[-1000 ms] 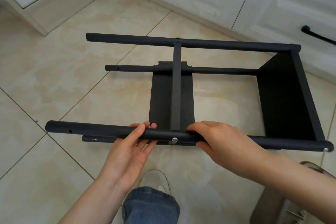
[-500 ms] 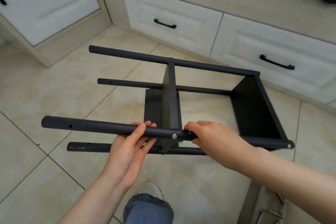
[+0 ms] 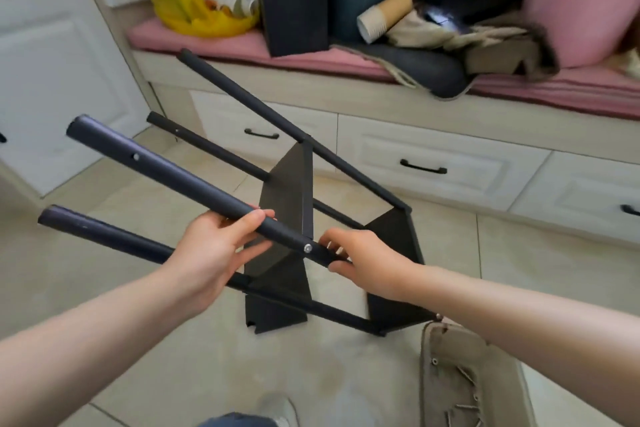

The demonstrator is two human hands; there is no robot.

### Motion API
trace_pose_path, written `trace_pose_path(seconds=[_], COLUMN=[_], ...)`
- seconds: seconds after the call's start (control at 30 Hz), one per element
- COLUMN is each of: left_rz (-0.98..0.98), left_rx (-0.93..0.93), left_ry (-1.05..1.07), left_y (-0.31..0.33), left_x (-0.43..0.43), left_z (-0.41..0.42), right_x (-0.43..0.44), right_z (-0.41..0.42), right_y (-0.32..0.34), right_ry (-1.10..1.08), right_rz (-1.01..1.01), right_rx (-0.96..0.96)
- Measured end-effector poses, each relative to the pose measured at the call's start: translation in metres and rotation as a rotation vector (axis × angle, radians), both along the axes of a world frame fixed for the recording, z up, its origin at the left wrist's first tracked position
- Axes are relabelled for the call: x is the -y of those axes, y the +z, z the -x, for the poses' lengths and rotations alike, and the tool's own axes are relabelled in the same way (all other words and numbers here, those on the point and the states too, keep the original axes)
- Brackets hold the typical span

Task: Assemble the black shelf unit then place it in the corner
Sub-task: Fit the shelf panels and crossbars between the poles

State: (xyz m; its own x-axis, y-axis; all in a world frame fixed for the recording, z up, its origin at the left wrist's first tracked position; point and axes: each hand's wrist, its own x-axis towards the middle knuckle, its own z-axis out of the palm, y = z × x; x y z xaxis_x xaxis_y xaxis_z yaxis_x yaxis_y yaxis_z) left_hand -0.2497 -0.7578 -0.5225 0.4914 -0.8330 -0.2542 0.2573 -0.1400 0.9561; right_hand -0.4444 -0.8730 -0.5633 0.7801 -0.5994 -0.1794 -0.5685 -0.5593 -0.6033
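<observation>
Your left hand (image 3: 214, 246) curls round the near upper post (image 3: 180, 180), thumb on top; your right hand (image 3: 360, 260) pinches the same post just right of its screw (image 3: 307, 247), its far fingers partly hidden. Both grip at mid-length. The black shelf unit (image 3: 287, 191) sits tilted at centre frame, long axis running upper left to lower right, lower end apparently on the floor (image 3: 311, 374).

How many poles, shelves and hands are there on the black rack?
Poles: 4
Shelves: 2
Hands: 2, left and right, both gripping one pole
Total: 8
</observation>
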Motion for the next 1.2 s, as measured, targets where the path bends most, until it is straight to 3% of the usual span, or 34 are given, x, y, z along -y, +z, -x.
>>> trace_pose_path(seconds=[0.33,0.67,0.93,1.07,1.2], left_rz=[-0.075,-0.095,-0.089,-0.118,-0.149], left_rx=[0.214,0.390,0.523,0.566,0.622], left_ry=[-0.018,-0.166,-0.418,-0.513,-0.548], left_y=[0.054,0.070,0.092,0.103,0.107], left_x=[0.017,0.001,-0.029,-0.039,-0.051], left_z=[0.035,0.055,0.043,0.031,0.022], right_x=[-0.013,-0.033,-0.041,-0.013,0.021], right_z=[0.009,0.023,0.054,0.068,0.075], right_y=[0.015,0.022,0.040,0.064,0.086], right_ry=[-0.185,-0.052,-0.042,-0.183,-0.419], right_rz=[-0.056,-0.098,-0.101,0.003,0.017], right_rx=[0.127,0.073,-0.025,-0.040,0.092])
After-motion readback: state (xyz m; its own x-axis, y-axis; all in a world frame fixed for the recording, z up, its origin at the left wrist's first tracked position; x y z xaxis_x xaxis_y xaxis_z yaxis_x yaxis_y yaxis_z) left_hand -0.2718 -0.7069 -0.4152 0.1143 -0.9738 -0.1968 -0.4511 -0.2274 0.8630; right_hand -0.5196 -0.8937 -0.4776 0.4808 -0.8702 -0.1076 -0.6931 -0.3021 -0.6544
